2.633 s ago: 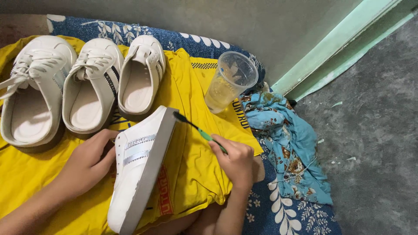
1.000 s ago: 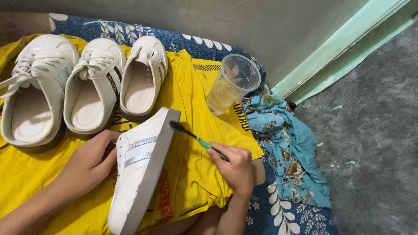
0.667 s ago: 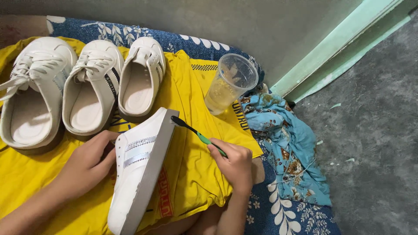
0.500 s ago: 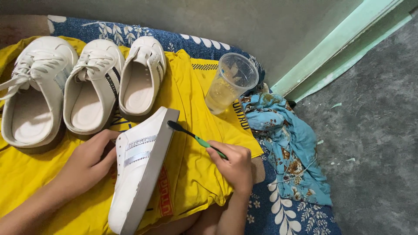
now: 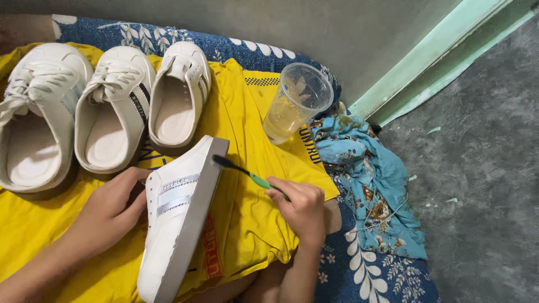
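Four shoes: three lie untouched in a row on the yellow cloth.
Fourth shoe: tilted on edge, gripped by left hand.
Right hand: fingers clenched on green toothbrush, bristles at sole rim.
Progress: apparently early; scrubbing under way.

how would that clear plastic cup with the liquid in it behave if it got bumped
The plastic cup would probably tip easily: it already leans, standing on soft yellow cloth rather than a hard floor. Its thin clear wall looks flexible, so a squeeze would likely dent it. The little liquid at the bottom adds slight weight but would spill.
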